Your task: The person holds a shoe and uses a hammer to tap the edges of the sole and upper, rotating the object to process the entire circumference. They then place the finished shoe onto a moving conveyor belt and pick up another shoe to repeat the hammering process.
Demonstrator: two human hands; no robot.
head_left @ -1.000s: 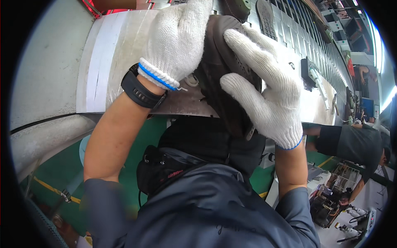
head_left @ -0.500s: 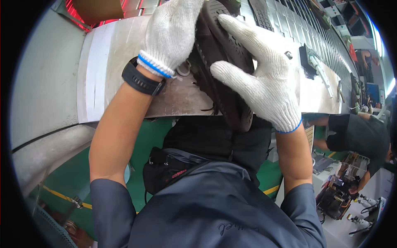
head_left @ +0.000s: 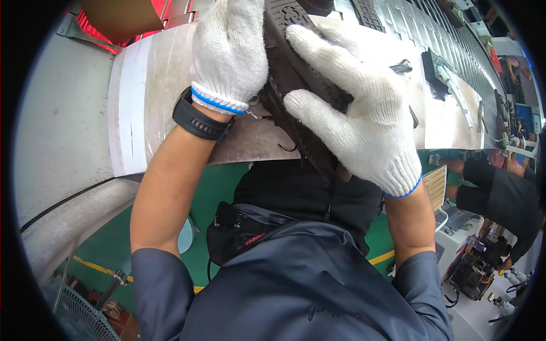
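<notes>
A dark brown shoe is held on its side between my two gloved hands above the worktable, its patterned sole turned upward and to the right. My left hand, in a white knit glove, is closed against the shoe's left side; its fingertips run out of the top of the picture. Across the sole side lies my right hand, also in a white knit glove, with thumb and fingers spread around the shoe. Part of the shoe is hidden behind this hand.
A pale worktable stands before me, backed by a slatted metal conveyor with another shoe sole. A black block and a dark metal tool lie right. A fan is lower left; a person stands at right.
The view has shifted slightly. Both hands still hold the shoe, which has turned a little. The metal tool right of my right hand shows more now.
</notes>
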